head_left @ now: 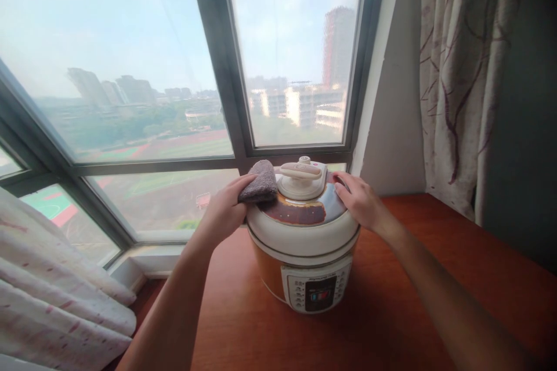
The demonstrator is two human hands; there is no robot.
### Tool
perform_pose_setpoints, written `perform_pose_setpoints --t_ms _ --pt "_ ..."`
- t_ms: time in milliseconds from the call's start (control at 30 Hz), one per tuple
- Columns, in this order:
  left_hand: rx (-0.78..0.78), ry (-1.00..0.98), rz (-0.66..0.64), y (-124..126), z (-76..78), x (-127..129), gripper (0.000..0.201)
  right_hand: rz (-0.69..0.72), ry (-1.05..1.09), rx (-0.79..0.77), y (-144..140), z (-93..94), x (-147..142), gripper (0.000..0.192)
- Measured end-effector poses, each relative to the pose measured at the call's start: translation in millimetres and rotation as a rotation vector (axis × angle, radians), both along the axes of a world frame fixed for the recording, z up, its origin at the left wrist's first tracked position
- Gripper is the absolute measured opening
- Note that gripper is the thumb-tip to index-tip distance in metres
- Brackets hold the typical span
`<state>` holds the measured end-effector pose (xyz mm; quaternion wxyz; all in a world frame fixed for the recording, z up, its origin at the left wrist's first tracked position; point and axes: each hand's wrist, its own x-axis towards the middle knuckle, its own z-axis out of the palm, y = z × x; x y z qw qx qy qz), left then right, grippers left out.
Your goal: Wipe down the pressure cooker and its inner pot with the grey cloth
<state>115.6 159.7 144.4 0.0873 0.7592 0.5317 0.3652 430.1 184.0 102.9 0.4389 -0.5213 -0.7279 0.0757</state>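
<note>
A white and orange electric pressure cooker [300,239] stands upright on the table in front of me, its control panel [318,291] facing my side. Its lid is on, with a shiny top showing a brown patch and a beige lid handle [301,171] in the middle. My left hand [228,208] is closed on a folded grey cloth [261,179], which rests against the lid's left side. On the opposite side, my right hand [360,200] grips the lid's right edge with curled fingers, some of them partly hidden behind it.
The reddish-brown wooden table [243,330] reaches up to a large window with a dark frame [217,58]. A patterned curtain [461,69] hangs at the right, and another curtain [56,295] is at the lower left. A white wall [394,122] adjoins the window.
</note>
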Motion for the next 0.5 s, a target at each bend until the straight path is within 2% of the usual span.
perform_pose_setpoints --t_ms 133,267,367,500 --pt "0.066 0.116 0.119 -44.2 -8.8 11.4 0.077 -0.008 0.005 0.007 0.8 -0.9 0.1 0.048" --pt "0.075 0.147 0.132 -74.2 -12.3 24.8 0.076 0.004 -0.004 0.008 0.2 0.0 0.1 0.047" --pt "0.076 0.167 0.112 -79.0 -8.5 31.5 0.075 0.011 -0.006 0.01 -0.6 1.1 0.1 0.047" --pt "0.044 0.17 0.11 -61.6 7.6 36.4 0.067 0.021 -0.009 0.009 -0.7 1.7 0.3 0.047"
